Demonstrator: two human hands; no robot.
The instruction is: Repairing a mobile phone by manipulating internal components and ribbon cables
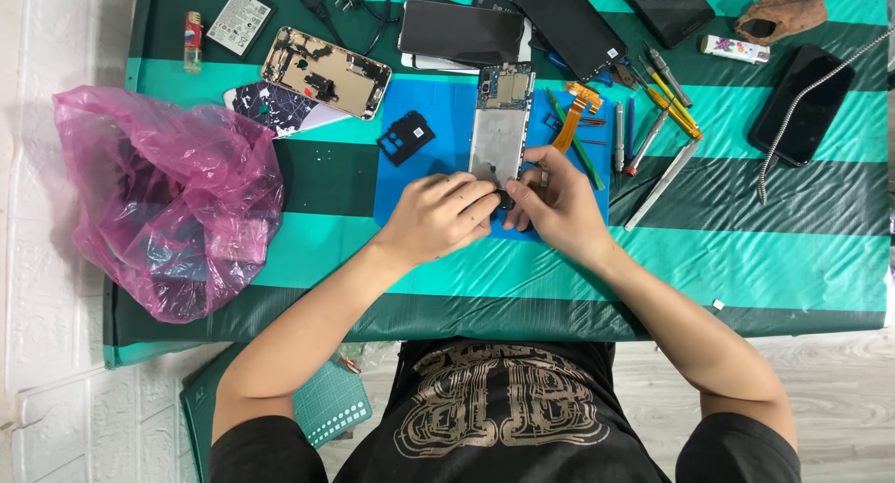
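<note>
An opened phone frame [501,126] with bare circuit parts lies upright on a blue work mat [438,138]. My left hand [436,214] and my right hand [557,201] meet at the frame's near end, fingertips pinching a small black part [504,201] there. My right hand's fingers also rest against the frame's lower right edge. A black plastic cover piece [406,134] lies on the mat to the left. An orange flex cable [575,110] lies just right of the frame.
A pink plastic bag [163,194] sits at the table's left edge. Several phones, a back housing [325,72], a battery [240,21], two lighters, screwdrivers and tweezers [658,110] lie along the far side. A dark phone [804,103] with a metal cable rests at right.
</note>
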